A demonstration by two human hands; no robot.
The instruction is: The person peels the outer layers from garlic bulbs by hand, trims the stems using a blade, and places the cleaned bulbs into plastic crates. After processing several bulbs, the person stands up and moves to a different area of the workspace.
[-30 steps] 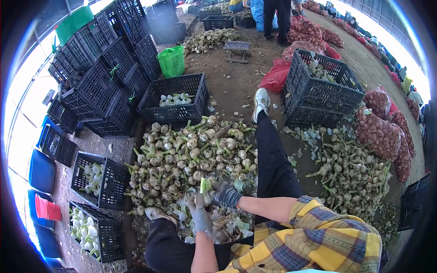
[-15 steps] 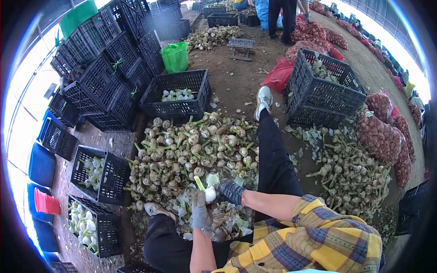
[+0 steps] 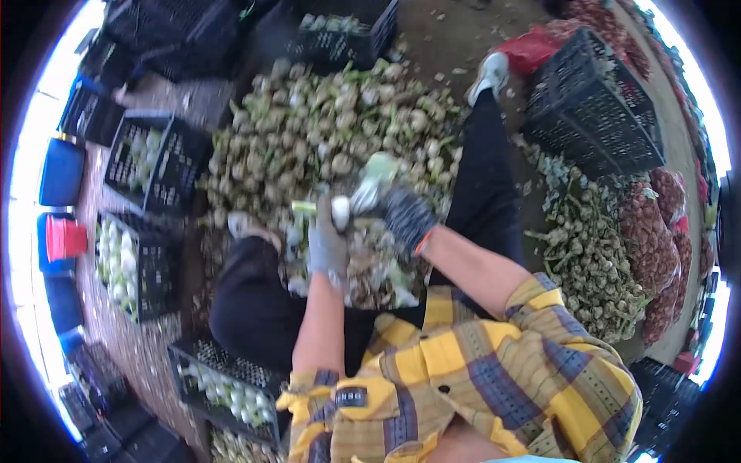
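My left hand [image 3: 327, 245], in a light grey glove, is closed round a white, peeled garlic bulb [image 3: 341, 211] whose cut green stem points left. Close by on the right, my right hand [image 3: 407, 216] wears a dark striped glove, and its fingers are closed on a loose strip of pale green garlic skin [image 3: 377, 182], blurred by motion. Beneath both hands, peeled skins [image 3: 374, 266] lie scattered between my legs. A heap of unpeeled garlic bulbs [image 3: 324, 131] spreads just beyond them.
Black crates of peeled garlic stand at the left [image 3: 158, 270], lower left [image 3: 224, 420] and far side [image 3: 340, 54]. Another black crate [image 3: 594, 108] is at the upper right. Beside my outstretched leg are a second garlic heap [image 3: 590, 262] and red mesh sacks [image 3: 656, 247]. A pink bucket [image 3: 65, 238] sits far left.
My view has tilted down, bringing the lower-left crate into sight. My right hand has moved right from the bulb, pulling skin with it. The bulb's stem has turned from upward to leftward.
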